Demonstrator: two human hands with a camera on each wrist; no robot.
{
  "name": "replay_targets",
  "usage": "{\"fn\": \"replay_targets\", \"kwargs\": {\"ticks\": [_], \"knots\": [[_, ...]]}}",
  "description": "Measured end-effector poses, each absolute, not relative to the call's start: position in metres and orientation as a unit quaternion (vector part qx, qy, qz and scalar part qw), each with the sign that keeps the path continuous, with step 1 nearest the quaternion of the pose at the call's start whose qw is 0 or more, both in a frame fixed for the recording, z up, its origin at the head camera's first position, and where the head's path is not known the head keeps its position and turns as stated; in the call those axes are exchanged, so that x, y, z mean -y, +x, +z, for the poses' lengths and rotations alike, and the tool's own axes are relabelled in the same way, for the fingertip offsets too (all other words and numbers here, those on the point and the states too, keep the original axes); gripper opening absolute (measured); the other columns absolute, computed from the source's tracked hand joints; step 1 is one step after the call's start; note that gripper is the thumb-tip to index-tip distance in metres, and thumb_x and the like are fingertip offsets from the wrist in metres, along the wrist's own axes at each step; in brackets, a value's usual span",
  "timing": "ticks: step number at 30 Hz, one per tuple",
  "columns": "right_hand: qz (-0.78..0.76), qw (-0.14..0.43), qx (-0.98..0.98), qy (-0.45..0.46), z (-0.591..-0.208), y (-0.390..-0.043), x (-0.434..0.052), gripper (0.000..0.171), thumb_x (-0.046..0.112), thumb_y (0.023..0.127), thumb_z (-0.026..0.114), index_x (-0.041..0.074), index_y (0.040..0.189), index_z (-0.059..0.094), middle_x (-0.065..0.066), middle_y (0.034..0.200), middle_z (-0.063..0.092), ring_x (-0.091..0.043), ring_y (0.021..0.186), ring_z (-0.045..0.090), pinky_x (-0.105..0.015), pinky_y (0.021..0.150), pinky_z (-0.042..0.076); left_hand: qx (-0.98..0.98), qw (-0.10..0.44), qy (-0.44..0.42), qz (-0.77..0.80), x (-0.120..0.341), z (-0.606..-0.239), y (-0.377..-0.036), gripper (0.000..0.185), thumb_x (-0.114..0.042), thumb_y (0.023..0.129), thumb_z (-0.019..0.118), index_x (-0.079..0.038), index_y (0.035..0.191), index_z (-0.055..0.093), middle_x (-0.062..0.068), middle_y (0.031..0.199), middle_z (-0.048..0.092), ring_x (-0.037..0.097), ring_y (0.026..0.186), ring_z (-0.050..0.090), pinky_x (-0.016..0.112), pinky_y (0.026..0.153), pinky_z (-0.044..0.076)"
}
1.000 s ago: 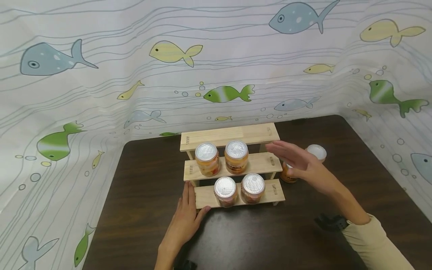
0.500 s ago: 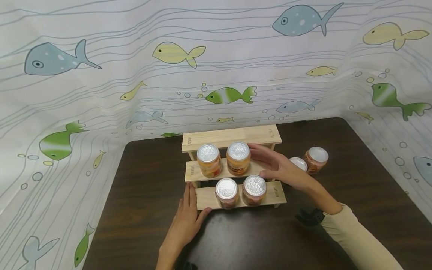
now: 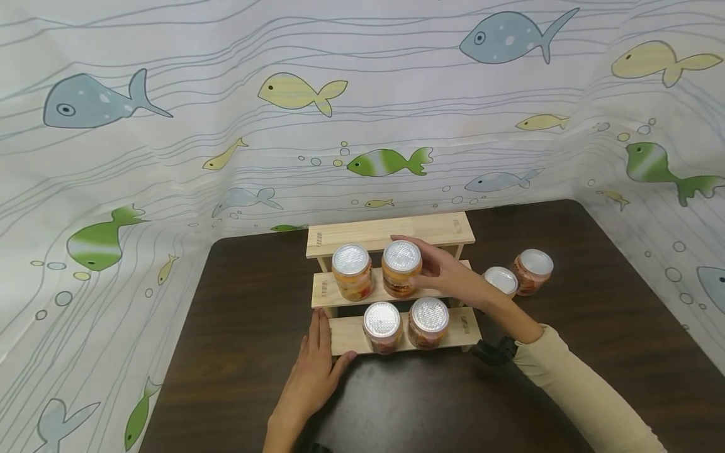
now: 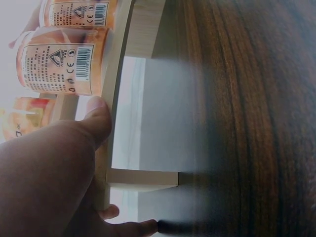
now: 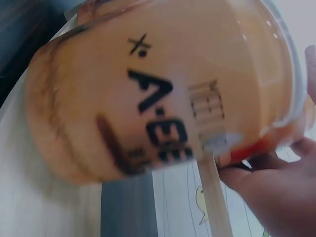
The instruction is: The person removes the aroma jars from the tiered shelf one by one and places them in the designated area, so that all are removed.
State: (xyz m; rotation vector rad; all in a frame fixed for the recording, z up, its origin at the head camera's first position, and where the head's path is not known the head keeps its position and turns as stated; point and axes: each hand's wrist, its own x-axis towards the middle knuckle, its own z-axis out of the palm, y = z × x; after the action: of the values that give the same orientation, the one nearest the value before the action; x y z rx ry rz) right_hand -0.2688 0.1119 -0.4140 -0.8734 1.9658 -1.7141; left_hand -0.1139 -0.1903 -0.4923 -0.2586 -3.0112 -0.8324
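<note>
Head view first: from where I stand, the left hand (image 3: 310, 377) lies with straight fingers along the left end of a three-step wooden rack (image 3: 391, 234), its thumb resting on the lowest board. Next along, the left middle-step jar (image 3: 352, 277) stands upright, and below it, slightly to the right, the left lower-step jar (image 3: 382, 330). Then comes the right middle-step jar (image 3: 398, 280), upright at its step, the right hand (image 3: 447, 270) curled about it, thumb in front and fingers behind. The right lower-step jar (image 3: 428, 324) stands under that hand. The hands are well apart. Farther right, the nearer loose jar (image 3: 501, 280), partly behind the forearm, and the farther loose jar (image 3: 532, 274) stand on the dark table (image 3: 255, 302). I'd reckon four jars are on the rack, one of them in hand, with two left off it.
</note>
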Motion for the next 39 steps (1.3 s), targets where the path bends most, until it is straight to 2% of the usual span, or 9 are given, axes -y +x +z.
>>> {"fn": "replay_targets", "kwargs": {"ticks": [6,10,14,17,22,25,30,34,39], "knots": [[-0.615,0.196,-0.712,-0.277,-0.409,-0.266,-0.101,0.087,0.018,0.100,0.083,0.014,0.172,0.035,-0.016,0.167,0.049,-0.034,0.154,0.047,-0.046,0.126,0.041,0.960,0.011,-0.088,-0.267,0.189,-0.492,-0.114,0.094,-0.038,0.110,0.067,0.015,0.168,0.016,0.037,0.177,0.015,0.056,0.158,0.036,0.076,0.120,0.036],[-0.627,0.191,-0.710,-0.258,-0.408,-0.262,-0.099,0.081,0.016,0.099,0.085,0.013,0.168,0.043,-0.015,0.162,0.056,-0.032,0.150,0.052,-0.052,0.126,0.041,0.959,0.013,-0.092,-0.268,0.189,-0.490,-0.113,0.094,-0.038,0.110,0.067,0.016,0.168,0.016,0.038,0.176,0.015,0.057,0.157,0.036,0.076,0.119,0.037],[-0.627,0.188,-0.717,-0.239,-0.407,-0.256,-0.101,0.079,0.018,0.096,0.087,0.016,0.165,0.049,-0.010,0.161,0.057,-0.029,0.150,0.053,-0.049,0.124,0.042,0.960,0.010,-0.090,-0.265,0.189,-0.489,-0.113,0.095,-0.038,0.110,0.067,0.017,0.167,0.016,0.039,0.176,0.015,0.057,0.157,0.036,0.076,0.119,0.037],[-0.627,0.179,-0.725,-0.222,-0.407,-0.251,-0.105,0.078,0.019,0.095,0.089,0.018,0.164,0.052,-0.007,0.161,0.058,-0.027,0.148,0.055,-0.040,0.121,0.045,0.961,0.009,-0.088,-0.261,0.190,-0.489,-0.113,0.095,-0.039,0.110,0.067,0.017,0.168,0.016,0.038,0.176,0.015,0.056,0.157,0.037,0.075,0.119,0.038],[-0.644,0.153,-0.722,-0.203,-0.403,-0.244,-0.115,0.078,0.015,0.095,0.088,0.016,0.164,0.051,-0.011,0.157,0.060,-0.027,0.139,0.060,-0.027,0.109,0.053,0.961,0.004,-0.084,-0.263,0.191,-0.489,-0.113,0.095,-0.040,0.110,0.067,0.016,0.168,0.016,0.038,0.177,0.014,0.057,0.157,0.037,0.075,0.120,0.037],[-0.649,0.131,-0.724,-0.195,-0.399,-0.240,-0.124,0.077,0.010,0.096,0.086,0.015,0.164,0.051,-0.012,0.156,0.060,-0.025,0.134,0.062,-0.025,0.105,0.055,0.961,0.004,-0.082,-0.263,0.191,-0.489,-0.113,0.095,-0.040,0.110,0.067,0.015,0.168,0.016,0.037,0.177,0.014,0.057,0.157,0.036,0.075,0.120,0.037],[-0.641,0.090,-0.741,-0.179,-0.389,-0.231,-0.149,0.074,0.006,0.098,0.083,0.014,0.164,0.051,-0.010,0.156,0.058,-0.019,0.134,0.060,-0.021,0.107,0.053,0.961,0.010,-0.086,-0.264,0.191,-0.490,-0.113,0.095,-0.040,0.110,0.067,0.016,0.168,0.016,0.038,0.176,0.015,0.057,0.157,0.036,0.076,0.119,0.037],[-0.630,0.061,-0.757,-0.161,-0.385,-0.218,-0.179,0.071,0.005,0.100,0.080,0.014,0.164,0.050,-0.004,0.155,0.058,-0.012,0.134,0.059,-0.016,0.105,0.051,0.960,0.010,-0.089,-0.265,0.190,-0.491,-0.113,0.095,-0.040,0.110,0.066,0.016,0.168,0.016,0.038,0.176,0.015,0.057,0.157,0.037,0.077,0.119,0.037],[-0.632,0.016,-0.761,-0.146,-0.390,-0.202,-0.219,0.070,-0.003,0.101,0.076,0.014,0.164,0.051,0.005,0.151,0.064,-0.009,0.130,0.061,-0.015,0.101,0.053,0.960,0.004,-0.088,-0.266,0.190,-0.492,-0.114,0.095,-0.041,0.111,0.065,0.016,0.168,0.014,0.038,0.177,0.013,0.057,0.157,0.036,0.076,0.120,0.036]]}}
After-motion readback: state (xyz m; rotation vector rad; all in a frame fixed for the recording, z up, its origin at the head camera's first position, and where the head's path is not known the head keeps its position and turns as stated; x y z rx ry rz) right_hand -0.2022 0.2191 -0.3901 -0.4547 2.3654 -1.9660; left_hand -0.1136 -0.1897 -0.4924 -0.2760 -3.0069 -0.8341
